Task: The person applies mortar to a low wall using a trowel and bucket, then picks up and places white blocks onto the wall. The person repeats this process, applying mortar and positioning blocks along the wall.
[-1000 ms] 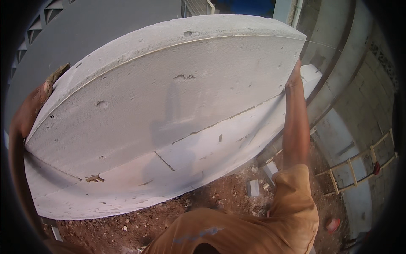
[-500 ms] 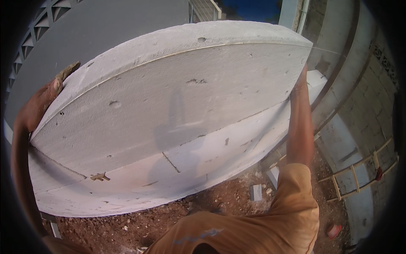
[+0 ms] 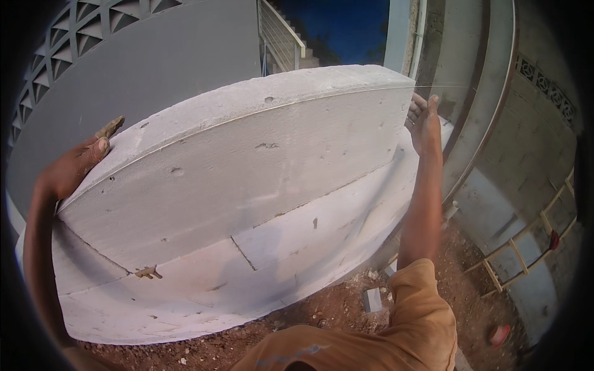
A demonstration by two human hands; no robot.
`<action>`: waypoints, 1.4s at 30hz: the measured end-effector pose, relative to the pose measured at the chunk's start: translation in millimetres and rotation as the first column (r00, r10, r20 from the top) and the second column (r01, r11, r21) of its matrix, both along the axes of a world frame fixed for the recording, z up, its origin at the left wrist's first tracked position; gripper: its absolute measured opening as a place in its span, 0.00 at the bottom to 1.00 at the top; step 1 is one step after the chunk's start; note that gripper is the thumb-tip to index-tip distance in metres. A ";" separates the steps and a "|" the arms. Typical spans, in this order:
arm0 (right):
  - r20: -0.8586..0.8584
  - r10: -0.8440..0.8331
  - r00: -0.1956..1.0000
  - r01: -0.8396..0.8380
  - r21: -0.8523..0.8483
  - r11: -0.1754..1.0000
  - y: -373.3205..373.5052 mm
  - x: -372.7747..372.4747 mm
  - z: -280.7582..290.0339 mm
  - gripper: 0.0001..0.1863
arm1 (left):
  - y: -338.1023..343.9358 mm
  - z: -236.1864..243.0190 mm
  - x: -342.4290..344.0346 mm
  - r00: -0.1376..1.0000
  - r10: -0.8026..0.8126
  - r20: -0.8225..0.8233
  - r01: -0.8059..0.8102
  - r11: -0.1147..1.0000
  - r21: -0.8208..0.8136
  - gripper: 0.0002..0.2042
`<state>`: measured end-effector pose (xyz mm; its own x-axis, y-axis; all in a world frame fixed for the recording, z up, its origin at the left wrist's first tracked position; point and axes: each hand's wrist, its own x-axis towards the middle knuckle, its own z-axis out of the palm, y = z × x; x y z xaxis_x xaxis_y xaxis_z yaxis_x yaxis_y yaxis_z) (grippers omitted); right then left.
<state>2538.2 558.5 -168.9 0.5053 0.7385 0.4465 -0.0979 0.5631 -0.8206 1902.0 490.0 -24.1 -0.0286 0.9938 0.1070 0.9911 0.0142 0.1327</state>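
Observation:
A large pale lightweight concrete block (image 3: 235,161) tops a wall of similar blocks (image 3: 204,272). A thin string line (image 3: 442,85) runs along the block's upper front edge and out past its right end. My left hand (image 3: 77,164) is curled over the block's left end, its thumb on the top edge and part of its fingers hidden behind. At its fingertips is a rough brownish piece (image 3: 111,127) that I cannot make out. By the block's right end, my right hand (image 3: 426,127) is open, fingers stretched towards the end face and thumb up.
Behind the wall stands a grey wall (image 3: 154,68) with triangular openwork, and stairs with a railing (image 3: 281,37). Rubble and a small block offcut (image 3: 372,300) lie on reddish soil below. A wooden ladder-like frame (image 3: 516,256) and a red container (image 3: 499,336) are at right.
The view has shifted, so the block sits lower in the picture. My right hand, mostly hidden before, now shows beside the block's right end with fingers apart. My left hand stays at the left end.

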 end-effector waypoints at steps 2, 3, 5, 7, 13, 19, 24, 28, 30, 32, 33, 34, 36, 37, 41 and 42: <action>0.119 -0.511 0.851 0.506 0.072 0.859 -30.7 38.1 26.2 0.35 | -11.1 4.0 10.6 0.987 -0.133 -0.092 0.147 0.975 0.167 0.53; 0.272 -0.581 0.767 0.556 0.169 0.814 -45.2 31.7 51.0 0.39 | -9.0 5.9 4.5 0.989 -0.139 -0.056 0.147 0.975 0.170 0.55; 0.606 -0.444 0.660 0.354 0.270 0.895 -48.7 -17.8 108.3 0.45 | -21.2 15.9 -7.9 0.993 -0.117 0.001 0.115 0.979 0.169 0.57; 0.835 -0.324 0.444 0.178 0.272 0.946 -25.9 -40.9 154.4 0.49 | -48.8 28.3 -5.6 0.985 -0.128 -0.117 0.129 0.992 0.004 0.60; 0.943 0.279 0.179 0.272 -0.320 0.908 16.7 -21.9 213.9 0.50 | -35.8 3.6 20.0 0.989 -0.140 -0.046 0.141 0.990 0.023 0.64; 0.903 0.402 -0.149 0.364 -0.327 0.872 25.4 -106.0 166.1 0.51 | -36.9 3.2 9.2 0.991 -0.065 -0.114 0.064 0.998 -0.009 0.63; 0.996 -0.059 0.063 0.234 0.043 0.971 16.6 -69.9 221.5 0.51 | -18.2 -9.2 9.9 0.990 -0.130 -0.045 0.132 0.990 0.051 0.61; 0.940 0.300 0.161 0.174 -0.326 0.929 57.1 -48.5 226.6 0.52 | -53.6 4.3 2.5 0.991 0.046 -0.129 -0.034 0.995 0.092 0.60; 0.912 0.408 0.031 0.278 -0.400 0.873 53.2 -81.7 178.4 0.52 | -19.0 -13.3 1.6 0.995 -0.067 -0.073 0.073 0.994 0.084 0.60; 0.915 0.396 -0.074 0.310 -0.356 0.882 42.7 -107.9 158.5 0.52 | -25.5 -8.6 10.3 0.997 -0.055 -0.053 0.058 0.996 0.066 0.60; 0.951 0.282 -0.128 0.320 -0.230 0.919 46.8 -111.4 163.9 0.53 | -31.2 -5.5 12.1 0.998 -0.037 -0.049 0.040 0.997 0.065 0.61; 0.985 0.132 -0.110 0.292 -0.095 0.952 49.1 -113.8 169.5 0.53 | -36.4 -3.7 13.5 0.999 -0.020 -0.047 0.023 0.998 0.058 0.61; 0.998 -0.015 0.063 0.205 0.002 0.979 50.8 -112.2 188.0 0.53 | -40.3 -3.0 12.1 0.998 -0.031 -0.053 0.035 0.997 0.074 0.61; 0.989 -0.016 0.146 0.199 -0.013 0.980 48.1 -103.6 191.7 0.53 | -39.2 -3.9 12.1 0.998 -0.037 -0.054 0.042 0.995 0.087 0.62; 0.892 0.423 0.161 0.181 -0.448 0.876 80.2 -38.7 215.5 0.56 | -38.7 -5.7 8.8 0.997 -0.012 -0.077 0.018 0.997 0.080 0.63; 0.884 0.457 0.097 0.199 -0.467 0.862 77.8 -60.3 194.9 0.55 | -31.6 -7.4 7.9 0.997 -0.005 -0.071 0.009 0.999 0.054 0.64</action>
